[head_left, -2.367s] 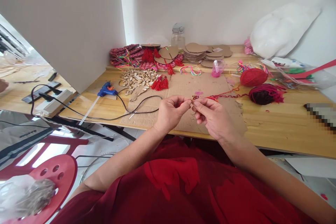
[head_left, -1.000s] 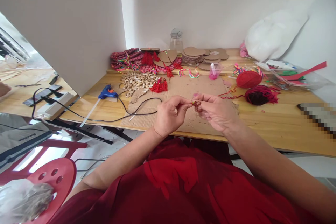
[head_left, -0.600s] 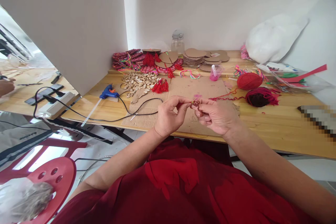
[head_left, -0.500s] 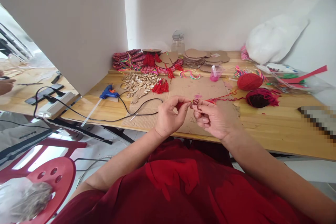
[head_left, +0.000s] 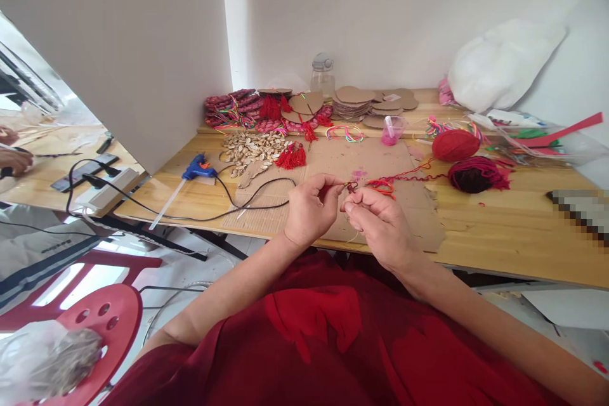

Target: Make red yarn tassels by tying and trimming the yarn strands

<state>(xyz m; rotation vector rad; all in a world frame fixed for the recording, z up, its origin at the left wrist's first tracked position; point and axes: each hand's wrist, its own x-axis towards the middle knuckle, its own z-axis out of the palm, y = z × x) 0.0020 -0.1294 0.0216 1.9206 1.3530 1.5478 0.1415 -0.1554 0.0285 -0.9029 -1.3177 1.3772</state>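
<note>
Over the cardboard sheet (head_left: 328, 158) my two hands meet around a small knotted bit of dark red yarn (head_left: 352, 186). My left hand (head_left: 311, 210) pinches it between thumb and forefinger. Close beside it, my right hand (head_left: 383, 222) is closed too, thumb pressed to fingers at the yarn's lower end; the exact strand is hidden. A thin pale thread (head_left: 353, 238) shows below the fingers. Behind my right hand lies an orange-red loop of cord (head_left: 380, 186). Red strands run right toward a red yarn ball (head_left: 455, 145) and a dark red yarn bundle (head_left: 476, 174).
A blue glue gun (head_left: 198, 168), its cord looping toward my left hand, lies left. Behind are shell-like pieces (head_left: 252, 151), a red tassel (head_left: 291, 155), cardboard discs (head_left: 353, 101), a pink cup (head_left: 390, 133) and a bottle (head_left: 322, 79). Another person's hand (head_left: 16, 160) shows far left.
My right hand has turned and dropped slightly, its fingers now curled in below the knotted yarn. The orange-red loop behind it shows more. My left hand stays nearly in place.
</note>
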